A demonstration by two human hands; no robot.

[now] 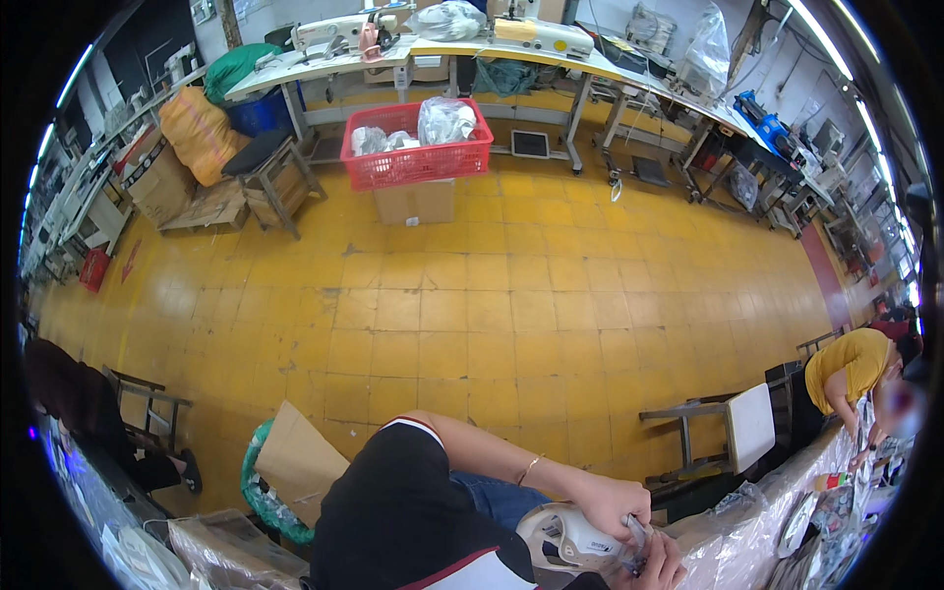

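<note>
The yellow tiled floor (pixel 511 295) fills the middle of the frame. Along the top runs a long pale surface (pixel 472 54) carrying sewing machines and clear plastic bags. Below it, at upper centre, a red plastic basket (pixel 418 157) holding clear-wrapped bundles sits on a plain cardboard box (pixel 415 202). At upper left an orange sack (pixel 200 133) leans beside a green bag (pixel 239 67), with a wooden stool (pixel 280 182) just in front. At lower left a flat brown cardboard sheet (pixel 295 462) stands tilted against a green roll. At lower right a surface covered in clear plastic (pixel 747 531) runs toward a person in a yellow shirt (pixel 848 369) bent over it.

My right arm, in a black sleeve, comes from bottom centre, a thin bracelet on the wrist. My right hand (pixel 612 503) is curled shut around a white shoe (pixel 568 536) at the bottom edge of the frame. My left hand (pixel 661 568) sits just under it, touching the shoe; whether its fingers are spread or closed I cannot tell.
</note>
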